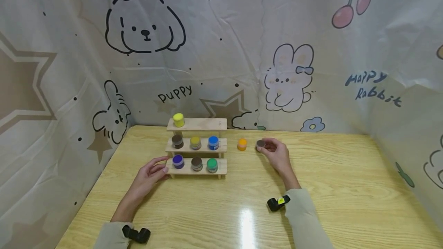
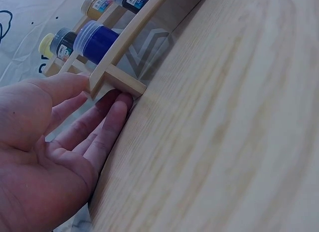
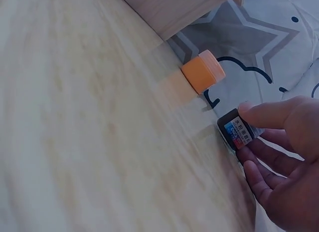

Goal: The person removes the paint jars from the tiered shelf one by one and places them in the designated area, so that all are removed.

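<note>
A three-tier wooden rack (image 1: 221,167) holds small paint jars. At its lower left corner my left hand (image 1: 147,178) touches the bottom tier; in the left wrist view the thumb of the left hand (image 2: 55,147) rests against the tier's end, with fingers by the leg. To the right of the rack, my right hand (image 1: 278,158) pinches a dark jar (image 1: 260,144) at the table surface. The right wrist view shows thumb and fingers of the right hand (image 3: 284,162) around this dark jar (image 3: 237,130). Between rack and right hand stands an orange jar (image 1: 242,144), also visible in the right wrist view.
On the top tier is a yellow jar (image 1: 178,120). The middle tier bears dark, olive-yellow and blue (image 1: 213,142) jars; the bottom one has purple (image 1: 178,161), brown and green (image 1: 212,165) jars. A printed curtain (image 1: 221,49) hangs behind the wooden table (image 1: 194,210).
</note>
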A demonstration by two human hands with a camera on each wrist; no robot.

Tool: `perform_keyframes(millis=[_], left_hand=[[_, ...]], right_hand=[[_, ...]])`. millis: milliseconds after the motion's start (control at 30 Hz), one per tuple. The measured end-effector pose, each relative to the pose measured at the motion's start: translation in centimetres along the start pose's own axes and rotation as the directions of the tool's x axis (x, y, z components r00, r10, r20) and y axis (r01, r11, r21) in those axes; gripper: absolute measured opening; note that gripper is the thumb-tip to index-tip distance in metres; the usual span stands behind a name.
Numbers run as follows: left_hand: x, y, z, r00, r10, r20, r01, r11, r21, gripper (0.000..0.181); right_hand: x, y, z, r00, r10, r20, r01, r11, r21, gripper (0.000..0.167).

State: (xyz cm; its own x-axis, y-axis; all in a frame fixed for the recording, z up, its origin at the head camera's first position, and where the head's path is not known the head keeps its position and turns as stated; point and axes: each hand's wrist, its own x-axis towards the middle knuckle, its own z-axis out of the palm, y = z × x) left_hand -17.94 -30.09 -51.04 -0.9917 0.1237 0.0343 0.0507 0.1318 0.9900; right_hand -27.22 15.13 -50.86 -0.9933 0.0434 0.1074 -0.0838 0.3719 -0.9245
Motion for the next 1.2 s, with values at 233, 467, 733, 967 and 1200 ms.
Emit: perform_keyframes(millis=[233,467,733,967,1200], left_hand=[[0.1,-0.1,-0.1,1.000,-0.010,0.000,0.010,1.000,-0.008,0.047],[-0.1,0.1,0.1,1.000,0.000,0.007,0.000,1.000,-0.008,0.048],[0.0,0.2,0.0,1.000,0.001,0.005,-0.001,1.000,-0.008,0.048],[0.0,0.1,0.0,1.000,-0.005,0.003,0.005,1.000,0.002,0.047],[-0.2,0.4,0.2,1.000,0.006,0.012,-0.006,1.000,-0.008,0.048]], right_hand=[[-0.1,-0.1,-0.1,1.000,0.005,0.022,-0.004,0.999,-0.032,0.041],[-0.1,-0.6,-0.5,1.000,-0.011,0.012,0.011,1.000,0.004,0.045],[-0.4,-3.2,-1.2,0.991,-0.121,-0.065,0.126,0.989,0.079,0.040],[-1.1,-6.7,-0.6,0.986,-0.163,-0.028,0.165,0.977,0.138,0.039],[-2.5,-10.0,0.6,0.974,-0.228,0.010,0.222,0.954,0.201,0.036]])
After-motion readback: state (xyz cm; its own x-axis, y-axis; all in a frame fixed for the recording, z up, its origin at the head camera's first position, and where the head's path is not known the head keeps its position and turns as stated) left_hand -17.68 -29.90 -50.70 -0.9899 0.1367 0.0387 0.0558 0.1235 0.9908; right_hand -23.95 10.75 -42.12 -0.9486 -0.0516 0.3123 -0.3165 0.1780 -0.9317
